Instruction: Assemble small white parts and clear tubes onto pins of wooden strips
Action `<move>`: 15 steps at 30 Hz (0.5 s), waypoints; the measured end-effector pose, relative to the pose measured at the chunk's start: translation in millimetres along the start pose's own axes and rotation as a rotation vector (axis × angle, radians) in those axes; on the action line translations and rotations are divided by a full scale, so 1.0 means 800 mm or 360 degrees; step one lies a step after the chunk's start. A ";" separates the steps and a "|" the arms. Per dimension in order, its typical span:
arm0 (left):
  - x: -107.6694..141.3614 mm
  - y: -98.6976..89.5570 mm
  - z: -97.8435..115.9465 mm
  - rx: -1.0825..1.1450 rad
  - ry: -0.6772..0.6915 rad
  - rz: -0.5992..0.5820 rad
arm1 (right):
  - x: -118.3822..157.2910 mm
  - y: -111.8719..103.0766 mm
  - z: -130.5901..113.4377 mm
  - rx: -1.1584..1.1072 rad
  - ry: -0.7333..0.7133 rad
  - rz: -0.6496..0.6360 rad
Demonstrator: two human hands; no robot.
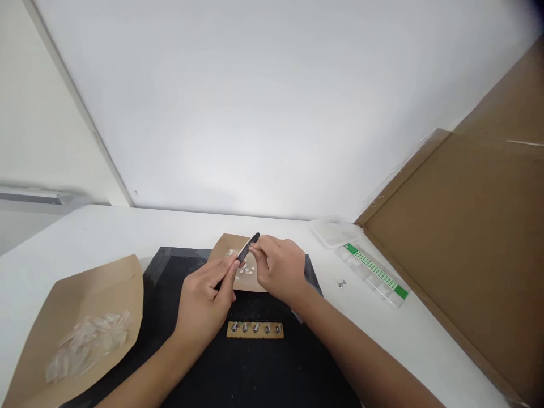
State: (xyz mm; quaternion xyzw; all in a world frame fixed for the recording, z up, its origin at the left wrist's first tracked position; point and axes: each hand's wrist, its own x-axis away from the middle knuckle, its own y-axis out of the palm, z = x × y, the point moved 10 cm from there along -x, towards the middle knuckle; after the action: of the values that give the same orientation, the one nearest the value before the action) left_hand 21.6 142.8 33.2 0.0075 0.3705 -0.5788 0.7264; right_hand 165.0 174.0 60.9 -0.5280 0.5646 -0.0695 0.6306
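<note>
My left hand (pixel 208 292) pinches the lower end of a slim dark tool (pixel 248 248) with a pale edge, above a paper tray (pixel 221 245) that holds small white pieces. My right hand (pixel 278 266) has its fingers closed at the upper part of the same tool; whether a small piece is also between them is too small to tell. Nearer to me, a wooden strip (pixel 255 335) carrying a row of several small metal parts lies on the black mat (pixel 255 374).
At the left, a brown paper tray (pixel 102 283) holds clear plastic pieces (pixel 91 343). To the right are small metal parts (pixel 342 283), a clear compartment box (pixel 374 275) with a green label, and a white lid (pixel 334 233). Cardboard (pixel 463 238) stands at the far right.
</note>
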 end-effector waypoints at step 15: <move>0.005 0.004 0.013 -0.0096 0.0245 0.0076 | 0.013 -0.007 0.017 -0.0405 0.0197 -0.0030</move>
State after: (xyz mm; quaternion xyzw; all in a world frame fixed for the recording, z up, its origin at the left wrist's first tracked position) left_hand 30.2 135.8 36.9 0.0388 0.4421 -0.5477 0.7093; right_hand 182.6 172.3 55.9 -0.6037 0.6017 -0.0357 0.5218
